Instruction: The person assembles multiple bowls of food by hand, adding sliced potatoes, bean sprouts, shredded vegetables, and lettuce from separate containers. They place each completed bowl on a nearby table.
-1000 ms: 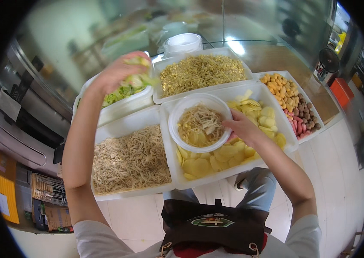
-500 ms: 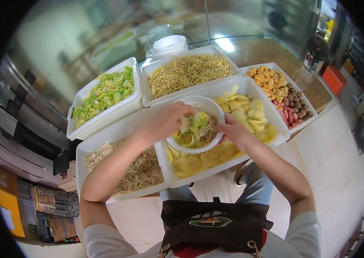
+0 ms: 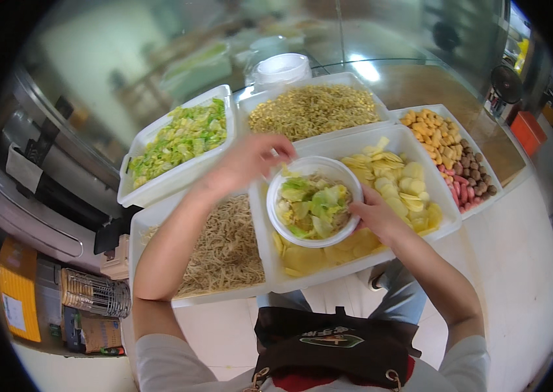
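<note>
Right hand (image 3: 374,210) gripping the right rim of a round white plastic bowl (image 3: 319,242), chopped green leaves (image 3: 321,201) inside, above a white rectangular plastic tray (image 3: 328,276) of yellow slices (image 3: 413,186), left hand (image 3: 258,155) released, fingers curled, near bowl's far-left rim.

Wooden table (image 3: 492,140) before me
Five white trays (image 3: 181,172) sit close together on it, white bowls (image 3: 281,68) stacked behind.

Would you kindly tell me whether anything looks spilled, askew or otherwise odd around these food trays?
Nothing stands out. The right hand holds the white bowl over the potato slices, with lettuce inside it. The left hand looks empty. I see no clear spill or damage, though small scraps would be hard to make out.
</note>
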A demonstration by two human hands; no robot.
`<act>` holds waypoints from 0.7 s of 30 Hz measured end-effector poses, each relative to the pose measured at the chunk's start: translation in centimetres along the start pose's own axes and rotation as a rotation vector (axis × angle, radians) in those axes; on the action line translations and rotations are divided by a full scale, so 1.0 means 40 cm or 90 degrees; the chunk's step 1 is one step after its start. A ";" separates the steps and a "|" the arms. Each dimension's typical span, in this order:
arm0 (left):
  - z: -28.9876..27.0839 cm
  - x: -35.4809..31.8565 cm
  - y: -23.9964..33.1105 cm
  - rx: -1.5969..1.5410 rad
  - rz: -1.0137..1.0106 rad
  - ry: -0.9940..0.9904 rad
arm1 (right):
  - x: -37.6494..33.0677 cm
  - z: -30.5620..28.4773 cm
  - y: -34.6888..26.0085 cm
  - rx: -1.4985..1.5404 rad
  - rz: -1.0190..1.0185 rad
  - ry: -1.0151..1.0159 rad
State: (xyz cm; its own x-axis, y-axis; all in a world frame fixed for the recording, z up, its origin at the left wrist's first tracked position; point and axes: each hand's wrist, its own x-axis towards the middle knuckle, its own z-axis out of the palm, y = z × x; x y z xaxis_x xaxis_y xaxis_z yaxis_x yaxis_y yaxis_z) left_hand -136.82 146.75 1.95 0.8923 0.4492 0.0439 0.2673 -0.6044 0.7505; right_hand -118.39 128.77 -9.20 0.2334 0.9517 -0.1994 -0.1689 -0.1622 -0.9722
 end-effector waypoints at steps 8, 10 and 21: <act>-0.359 -0.009 -0.475 0.522 -0.284 0.143 | 0.003 0.006 -0.006 -0.010 0.032 -0.018; -0.333 -0.005 -0.522 0.572 -0.258 0.162 | 0.007 -0.007 -0.003 -0.005 0.030 -0.018; -0.453 -0.018 -0.350 0.121 -0.176 0.281 | -0.012 -0.003 0.000 0.005 0.023 -0.017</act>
State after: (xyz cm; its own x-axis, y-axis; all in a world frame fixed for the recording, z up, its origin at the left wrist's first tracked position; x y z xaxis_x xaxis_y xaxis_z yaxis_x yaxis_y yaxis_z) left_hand -147.81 166.80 3.37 0.5536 0.8162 0.1654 0.5671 -0.5149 0.6429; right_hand -118.39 128.30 -9.13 0.2019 0.9517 -0.2315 -0.1842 -0.1953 -0.9633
